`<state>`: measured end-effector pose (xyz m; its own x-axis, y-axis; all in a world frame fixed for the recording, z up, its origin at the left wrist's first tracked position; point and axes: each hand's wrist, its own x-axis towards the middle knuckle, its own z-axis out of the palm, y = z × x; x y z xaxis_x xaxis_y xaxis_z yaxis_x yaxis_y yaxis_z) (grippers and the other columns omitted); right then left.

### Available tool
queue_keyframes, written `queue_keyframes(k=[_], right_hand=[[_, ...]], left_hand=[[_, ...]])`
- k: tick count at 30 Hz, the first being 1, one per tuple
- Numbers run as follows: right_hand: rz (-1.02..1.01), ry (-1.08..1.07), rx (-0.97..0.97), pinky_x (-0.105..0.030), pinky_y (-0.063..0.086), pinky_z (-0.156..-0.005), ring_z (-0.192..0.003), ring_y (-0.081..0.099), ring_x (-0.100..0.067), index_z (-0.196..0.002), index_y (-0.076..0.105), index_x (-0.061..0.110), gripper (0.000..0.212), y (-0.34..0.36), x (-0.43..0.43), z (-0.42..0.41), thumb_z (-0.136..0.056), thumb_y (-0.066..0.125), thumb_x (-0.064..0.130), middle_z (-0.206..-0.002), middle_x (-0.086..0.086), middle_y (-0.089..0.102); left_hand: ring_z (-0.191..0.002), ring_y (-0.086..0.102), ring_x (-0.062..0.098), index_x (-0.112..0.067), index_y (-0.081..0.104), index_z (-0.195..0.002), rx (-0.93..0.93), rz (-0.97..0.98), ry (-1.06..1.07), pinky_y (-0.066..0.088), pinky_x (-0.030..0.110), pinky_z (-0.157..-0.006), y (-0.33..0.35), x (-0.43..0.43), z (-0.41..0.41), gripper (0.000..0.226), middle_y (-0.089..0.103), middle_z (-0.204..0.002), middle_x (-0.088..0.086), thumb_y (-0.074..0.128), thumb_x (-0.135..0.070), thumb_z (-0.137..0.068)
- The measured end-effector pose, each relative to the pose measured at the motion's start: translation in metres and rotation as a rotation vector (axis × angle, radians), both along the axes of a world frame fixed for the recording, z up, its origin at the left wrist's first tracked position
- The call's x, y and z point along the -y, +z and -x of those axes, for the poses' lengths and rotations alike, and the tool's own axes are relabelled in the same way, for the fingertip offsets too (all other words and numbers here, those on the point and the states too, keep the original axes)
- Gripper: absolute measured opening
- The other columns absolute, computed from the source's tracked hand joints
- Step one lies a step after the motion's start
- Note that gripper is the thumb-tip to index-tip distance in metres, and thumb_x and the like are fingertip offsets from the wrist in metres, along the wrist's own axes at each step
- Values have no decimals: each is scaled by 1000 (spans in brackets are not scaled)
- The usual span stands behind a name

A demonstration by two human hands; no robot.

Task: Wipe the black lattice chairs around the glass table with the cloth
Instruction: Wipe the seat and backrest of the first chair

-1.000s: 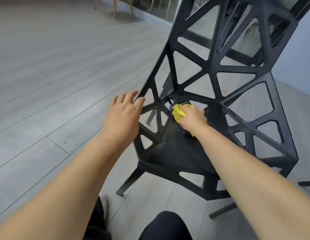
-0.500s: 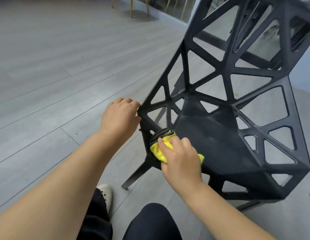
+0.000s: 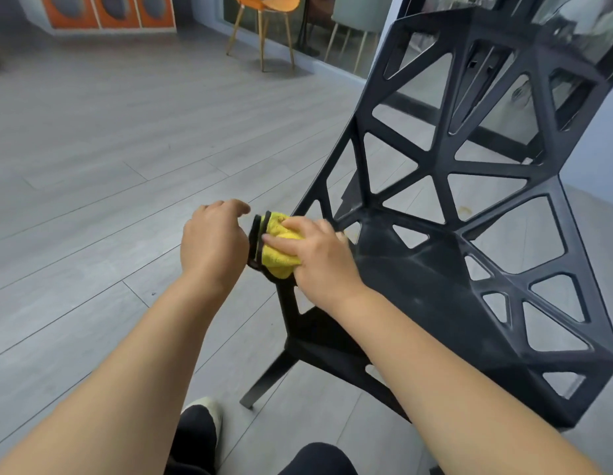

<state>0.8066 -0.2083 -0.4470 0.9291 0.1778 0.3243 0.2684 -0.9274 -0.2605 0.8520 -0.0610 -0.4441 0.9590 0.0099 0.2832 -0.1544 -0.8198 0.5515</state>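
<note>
Right hand (image 3: 320,258) sits just left of picture centre, fingers spread flat and pressing the yellow cloth (image 3: 279,248) down onto the left front edge of the black lattice chair (image 3: 445,255). That cloth is bunched, with a dark trim showing at its 9 o'clock side, and it wraps over the chair's rim. Left hand (image 3: 214,243) is right there at 9 o'clock of the cloth, fingers loosely curled and almost touching the dark trim; whether it grips the rim I cannot tell. Chair fills the right half, seat at 3 o'clock of the hands, backrest rising toward 1 o'clock. Grey plank floor (image 3: 102,173) spreads to the left. At 12 o'clock, far off, stands an orange chair (image 3: 263,8). A shoe (image 3: 205,419) shows at 6 o'clock.
</note>
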Motion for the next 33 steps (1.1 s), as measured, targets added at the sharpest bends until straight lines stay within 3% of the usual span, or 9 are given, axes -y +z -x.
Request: queue_keyframes(k=[7,12,15,18,21,25,28,30,33], right_hand=[[-75,38,-75,-47,44,-87,-105,44,-29,-129,56,35,64,-28,23,10,-79,56,-6,-125,-4,50],[-63,43,-188,-34,31,-98,-109,39,-25,-123,59,40,61,-28,47,20,-84,45,-5,-124,5,50],[-35,-2,-336,-25,26,-94,-110,37,-19,-119,61,43,66,-23,71,29,-84,41,-9,-125,10,48],[105,-164,-474,-24,32,-93,-106,40,-22,-116,58,53,69,-18,114,31,-86,36,-4,-121,16,45],[216,-293,-359,-30,35,-93,-106,41,-24,-117,59,51,65,-9,135,18,-84,41,-2,-125,13,46],[-139,-46,-10,-36,45,-86,-98,48,-26,-109,71,33,52,-13,85,-12,-75,46,1,-112,1,60],[-227,108,-65,-40,47,-87,-100,49,-26,-111,69,31,37,-33,55,-22,-84,55,10,-111,6,55],[-212,90,-46,-46,47,-85,-100,49,-26,-107,70,33,34,-39,64,-31,-84,59,11,-112,8,55],[-103,13,9,-47,46,-81,-95,49,-29,-98,74,33,34,-40,91,-47,-80,61,7,-108,4,58]], left_hand=[[-114,46,28,-15,61,-118,50,-21,-86,37,37,-89,-12,12,-4,47,64,-114,6,39,6,-81],[-114,46,24,-19,61,-118,29,2,-187,38,34,-89,-16,36,-8,37,64,-115,2,41,-7,-89],[-111,46,23,-19,57,-120,-13,-1,-226,38,34,-81,-16,44,-12,35,62,-110,-1,38,-11,-92],[-94,49,24,-18,57,-102,-82,12,-220,34,32,-64,-16,49,-16,26,55,-86,-1,36,-8,-91],[-81,48,26,-16,59,-96,-117,60,-179,36,32,-59,-14,55,-20,28,56,-81,4,37,-4,-84],[-86,51,23,-20,59,-103,-187,243,-165,39,33,-65,-12,59,-25,25,60,-91,2,40,-13,-90],[-81,54,22,-15,58,-92,-244,490,-148,44,37,-69,-15,60,-27,20,60,-82,3,39,-22,-95],[-83,53,24,-14,53,-90,-238,476,-137,45,41,-72,-20,64,-27,18,58,-84,4,39,-25,-96],[-86,48,22,-17,44,-94,-223,367,-104,39,37,-68,-27,73,-27,10,53,-90,2,40,-26,-97]])
